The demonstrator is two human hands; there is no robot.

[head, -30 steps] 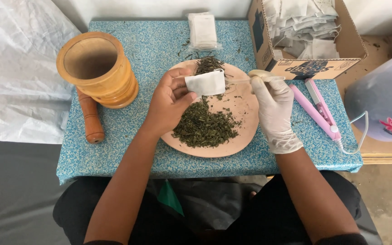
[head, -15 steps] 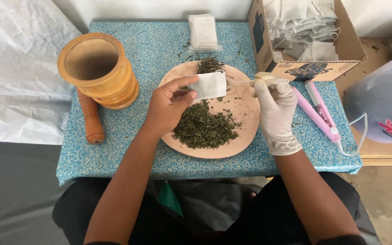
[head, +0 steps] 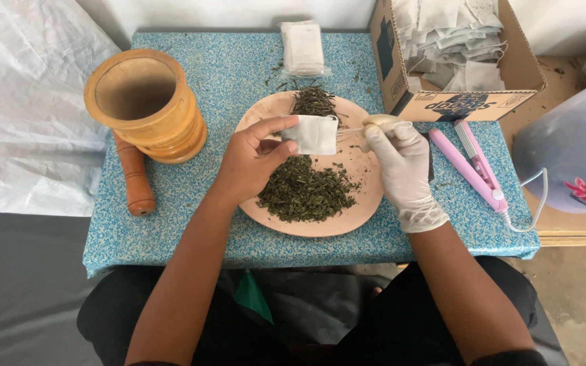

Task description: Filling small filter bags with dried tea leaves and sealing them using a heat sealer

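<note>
Over the plate (head: 367, 203), left hand (head: 249, 163) pinches sachet (head: 313, 134).

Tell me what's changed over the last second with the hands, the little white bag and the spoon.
Very little. The gloved right hand has brought its spoon slightly closer to the white bag, which the left hand still holds over the plate. The dried leaves, mortar and pestle are unmoved.

Spoon bowl (head: 380, 121) (contents hidden)
</note>
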